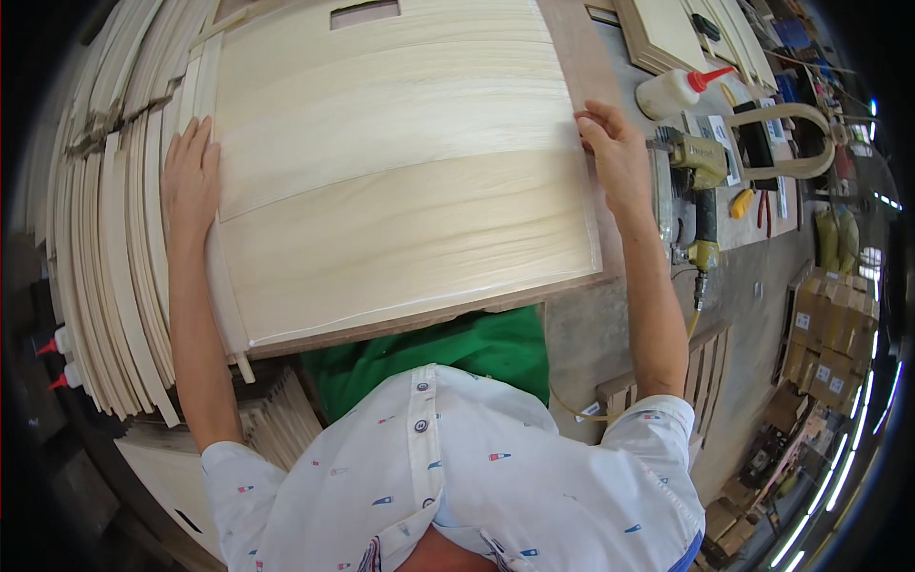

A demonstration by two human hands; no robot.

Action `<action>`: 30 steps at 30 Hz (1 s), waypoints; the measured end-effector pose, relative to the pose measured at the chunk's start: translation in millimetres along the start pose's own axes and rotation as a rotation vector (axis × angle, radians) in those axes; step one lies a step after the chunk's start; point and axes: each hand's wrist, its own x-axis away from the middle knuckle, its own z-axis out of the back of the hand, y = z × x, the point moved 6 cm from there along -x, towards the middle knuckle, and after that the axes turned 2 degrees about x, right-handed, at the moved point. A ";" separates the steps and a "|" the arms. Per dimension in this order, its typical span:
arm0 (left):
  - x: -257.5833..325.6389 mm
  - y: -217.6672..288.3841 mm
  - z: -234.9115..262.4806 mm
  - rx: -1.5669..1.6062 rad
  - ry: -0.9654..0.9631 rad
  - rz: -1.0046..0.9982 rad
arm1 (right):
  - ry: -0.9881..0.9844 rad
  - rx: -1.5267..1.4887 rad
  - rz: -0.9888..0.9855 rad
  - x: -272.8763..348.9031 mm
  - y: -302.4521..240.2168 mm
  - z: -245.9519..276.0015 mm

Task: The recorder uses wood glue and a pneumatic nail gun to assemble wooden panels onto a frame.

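A wide, pale wooden panel (400, 191) lies flat in front of me, with a rectangular cutout near its far edge. A thin white line, like a bead of glue (419, 310), runs along its near edge. My left hand (193, 176) rests along the panel's left side, fingers stretched out over a narrow wooden strip (227, 296). At the right edge is my right hand (615, 157), its fingers curled and thumb close to the index finger. Whatever lies between those fingertips is too small to make out.
Stacked wooden strips (119, 267) line the left side. On the right are a white glue bottle (667, 93) with a red nozzle, a nail gun (701, 162) with its hose, and a yellow-handled tool (742, 203). Cardboard boxes (834, 329) stand farther right.
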 end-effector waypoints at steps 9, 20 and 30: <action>3.6 1.0 6.4 0.022 0.007 0.028 | -0.010 0.010 -0.019 -6.1 -6.9 -2.5; 4.1 2.9 1.2 0.023 0.001 -0.011 | -0.141 -0.154 0.104 -108.4 -9.7 -30.9; 1.4 -2.0 -2.7 0.055 -0.003 -0.005 | -0.035 -0.145 -0.113 33.2 6.3 31.8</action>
